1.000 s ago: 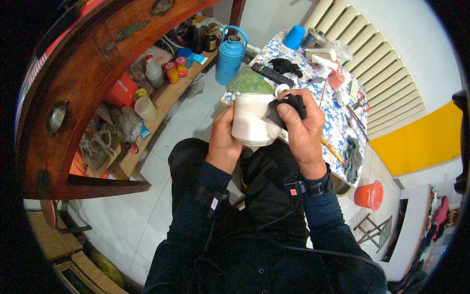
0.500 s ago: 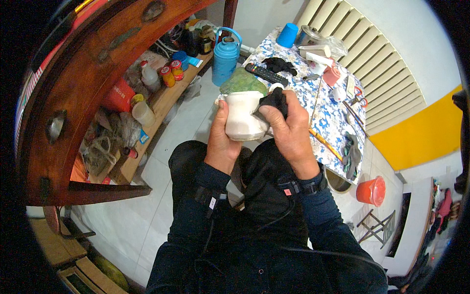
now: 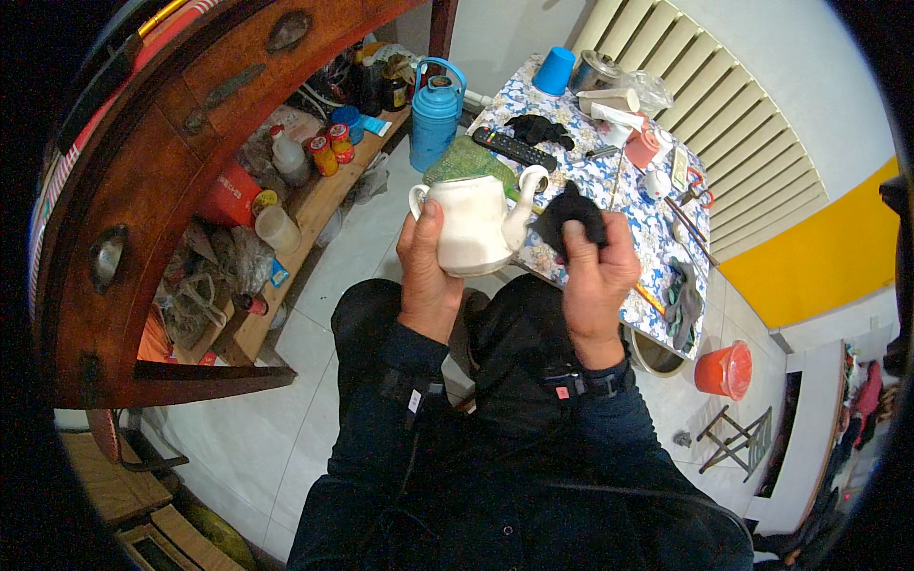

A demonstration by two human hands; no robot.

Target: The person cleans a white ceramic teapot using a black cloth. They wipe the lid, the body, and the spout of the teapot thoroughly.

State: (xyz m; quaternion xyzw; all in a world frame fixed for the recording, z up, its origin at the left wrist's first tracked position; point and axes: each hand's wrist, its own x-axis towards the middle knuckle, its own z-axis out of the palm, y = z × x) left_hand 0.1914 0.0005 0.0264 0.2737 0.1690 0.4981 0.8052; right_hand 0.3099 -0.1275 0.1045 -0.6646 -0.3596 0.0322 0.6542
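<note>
White, spouted ceramic teapot (image 3: 470, 228) is grasped by the left grip (image 3: 426, 266); bunched black cloth (image 3: 571, 217) is pinched by the right grip (image 3: 600, 290) beside it. Wiping seems unfinished.

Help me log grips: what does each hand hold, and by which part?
The left hand holds the white teapot by the left side of its body; the right hand grips the black cloth near its lower edge.

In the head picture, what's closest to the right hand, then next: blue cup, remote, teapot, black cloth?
1. Black cloth: in the right hand
2. Teapot: in the left hand
3. Remote: on the table
4. Blue cup: table's far end
</note>
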